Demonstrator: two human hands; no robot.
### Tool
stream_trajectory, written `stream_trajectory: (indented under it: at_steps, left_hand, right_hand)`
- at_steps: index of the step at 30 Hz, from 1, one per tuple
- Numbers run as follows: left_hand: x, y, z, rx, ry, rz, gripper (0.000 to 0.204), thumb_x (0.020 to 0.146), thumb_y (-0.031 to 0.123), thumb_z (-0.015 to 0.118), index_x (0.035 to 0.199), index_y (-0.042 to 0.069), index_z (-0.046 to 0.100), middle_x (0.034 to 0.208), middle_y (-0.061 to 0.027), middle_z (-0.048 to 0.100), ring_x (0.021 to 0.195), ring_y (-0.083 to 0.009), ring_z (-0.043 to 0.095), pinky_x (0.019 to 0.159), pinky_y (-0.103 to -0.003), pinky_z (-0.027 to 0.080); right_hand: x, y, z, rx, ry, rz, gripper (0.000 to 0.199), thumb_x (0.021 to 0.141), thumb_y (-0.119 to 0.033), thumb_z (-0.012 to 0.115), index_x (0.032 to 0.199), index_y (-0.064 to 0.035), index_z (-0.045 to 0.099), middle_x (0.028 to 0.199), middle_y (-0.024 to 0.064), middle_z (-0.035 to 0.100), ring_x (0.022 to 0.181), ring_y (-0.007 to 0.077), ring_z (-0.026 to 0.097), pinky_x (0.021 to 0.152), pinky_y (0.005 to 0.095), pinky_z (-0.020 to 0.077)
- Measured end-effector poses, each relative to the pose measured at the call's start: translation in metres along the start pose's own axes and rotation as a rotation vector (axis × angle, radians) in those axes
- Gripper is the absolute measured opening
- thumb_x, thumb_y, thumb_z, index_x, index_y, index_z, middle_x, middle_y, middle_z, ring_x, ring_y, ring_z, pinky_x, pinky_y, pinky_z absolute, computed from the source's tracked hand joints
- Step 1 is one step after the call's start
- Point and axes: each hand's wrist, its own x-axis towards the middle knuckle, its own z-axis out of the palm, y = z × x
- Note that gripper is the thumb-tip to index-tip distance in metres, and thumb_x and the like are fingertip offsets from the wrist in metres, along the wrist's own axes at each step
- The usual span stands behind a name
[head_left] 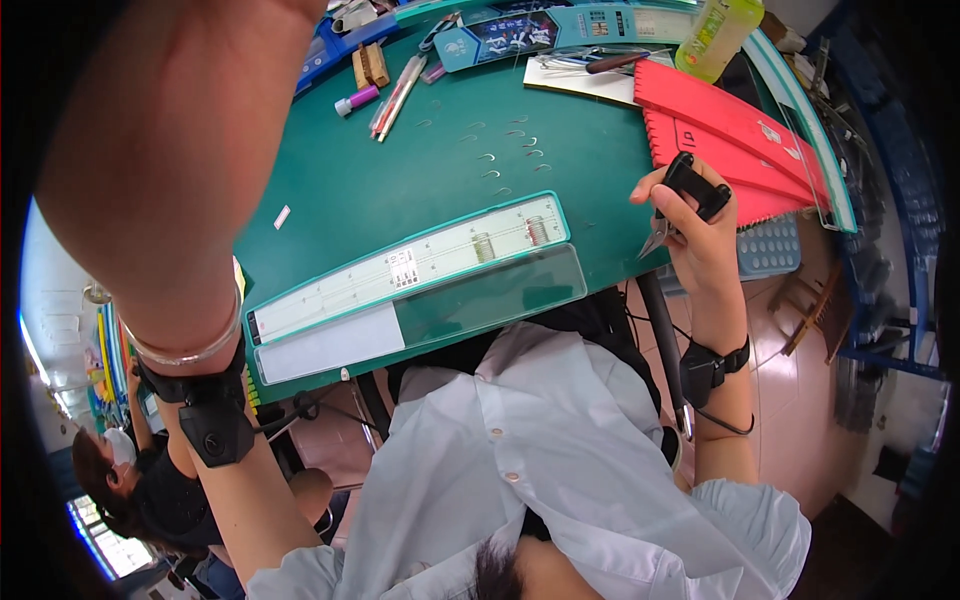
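My left hand (180, 130) is raised very close to the camera, blurred and large. Its fingers run out past the top edge, so what they do is hidden. At the right edge of the green table (370, 190), my right hand (700, 225) is closed round small black-handled pliers (697, 188), their pointed metal tips aimed down toward the mat. Several small fish hooks (490, 157) lie in loose rows at the middle. Nearer me sits a long, narrow box (350, 307) with a ruler-marked white insert and two coiled bundles (484, 246); its clear lid (490, 305) lies alongside.
Red notched boards (740, 135) are stacked at the right, near a yellow-green bottle (718, 40). Pens (397, 97), a purple-capped tube (357, 100) and a wooden block (370, 66) lie at the back. A person in black (170, 490) sits at the left.
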Motion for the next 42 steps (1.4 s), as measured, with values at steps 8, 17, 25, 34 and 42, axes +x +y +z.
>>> stream_trajectory:
  at_steps: [8, 17, 25, 34, 42]
  left_hand:
    - [-0.015, -0.013, -0.019, 0.398, -0.025, -0.039, 0.034, 0.102, 0.016, 0.047, 0.130, 0.007, 0.062, 0.123, -0.0112, 0.060, 0.116, -0.0273, 0.056, 0.095, -0.040, 0.042]
    - [-0.135, -0.050, -0.002, -0.319, -0.012, -0.158, 0.009, 0.087, -0.002, 0.065, 0.095, -0.001, 0.062, 0.104, -0.0115, 0.059, 0.096, -0.0227, 0.057, 0.090, -0.033, 0.044]
    - [-0.237, -0.102, 0.016, 0.105, -0.020, -0.544, 0.015, 0.083, 0.010, 0.078, 0.093, 0.001, 0.072, 0.096, -0.0091, 0.061, 0.098, -0.0263, 0.054, 0.088, -0.035, 0.042]
    - [-0.257, -0.119, 0.029, 0.151, -0.071, -0.694, 0.014, 0.086, 0.011, 0.076, 0.094, 0.000, 0.071, 0.100, -0.0105, 0.059, 0.100, -0.0259, 0.054, 0.088, -0.035, 0.043]
    - [-0.241, -0.115, 0.038, -0.161, -0.039, -0.695, 0.029, 0.082, 0.004, 0.080, 0.104, 0.002, 0.060, 0.098, -0.0085, 0.068, 0.092, -0.0199, 0.063, 0.086, -0.030, 0.047]
  right_hand:
    - [0.011, 0.027, 0.011, 0.283, 0.087, -0.131, 0.024, 0.093, -0.004, 0.067, 0.109, -0.0095, 0.050, 0.089, 0.0107, 0.067, 0.052, -0.0006, 0.039, 0.044, 0.0157, 0.0309]
    - [0.009, 0.039, 0.014, 0.219, 0.117, -0.182, 0.047, 0.096, -0.006, 0.065, 0.138, -0.0067, 0.044, 0.094, 0.0101, 0.062, 0.056, 0.0022, 0.041, 0.047, 0.0160, 0.0331]
    - [0.005, 0.054, 0.003, -0.063, 0.090, -0.181, 0.051, 0.100, -0.005, 0.055, 0.146, 0.0020, 0.034, 0.095, 0.0075, 0.051, 0.068, 0.0048, 0.039, 0.053, 0.0176, 0.0319]
    - [-0.002, 0.058, 0.036, 0.028, -0.084, -0.023, 0.061, 0.097, -0.015, 0.066, 0.144, 0.0004, 0.031, 0.084, 0.0031, 0.046, 0.066, 0.0050, 0.040, 0.052, 0.0197, 0.0309]
    - [-0.003, 0.047, 0.027, 0.221, -0.059, 0.068, 0.033, 0.099, -0.018, 0.064, 0.118, -0.0082, 0.038, 0.075, 0.0007, 0.046, 0.069, 0.0098, 0.043, 0.058, 0.0235, 0.0338]
